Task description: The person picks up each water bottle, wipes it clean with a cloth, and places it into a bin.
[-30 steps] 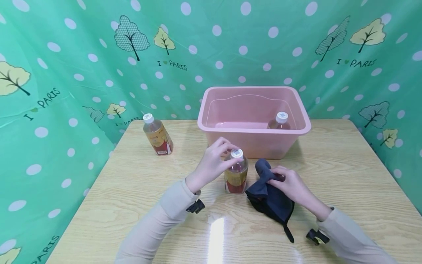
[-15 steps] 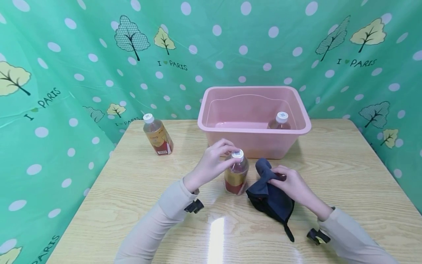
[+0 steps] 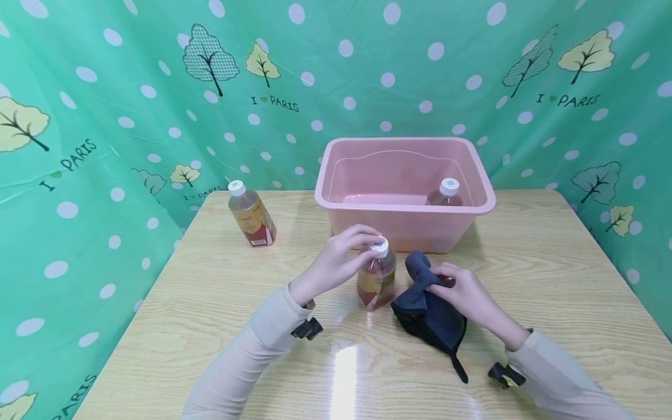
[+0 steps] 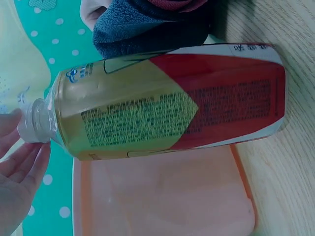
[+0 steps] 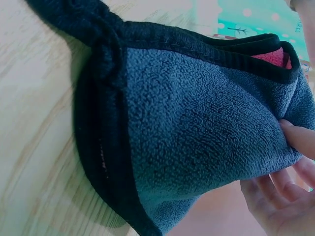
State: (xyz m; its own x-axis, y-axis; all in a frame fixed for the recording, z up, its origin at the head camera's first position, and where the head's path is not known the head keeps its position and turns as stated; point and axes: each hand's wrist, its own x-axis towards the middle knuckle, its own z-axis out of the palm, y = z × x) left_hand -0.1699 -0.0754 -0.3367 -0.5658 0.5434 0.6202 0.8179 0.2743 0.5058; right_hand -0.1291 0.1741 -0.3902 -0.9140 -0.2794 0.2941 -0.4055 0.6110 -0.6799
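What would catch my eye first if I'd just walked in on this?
Most likely the green, tree-printed, polka-dotted backdrop, filling the view behind the table. Against it, the pink tub stands out at the table's far side, with a half-hidden bottle inside near its right end. Nearer, the left hand holds another bottle by its cap, and just beside it the right hand grips a bunched dark cloth.

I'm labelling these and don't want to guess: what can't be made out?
Head view: lower part of the rightmost bottle, hidden by the front of the pink tub.
Left wrist view: fine print on the pinched bottle, too small and blurred.
Left wrist view: rest of the left hand, cut off by the left edge.
Right wrist view: depths of the folded dark cloth, hidden by its outer layer.
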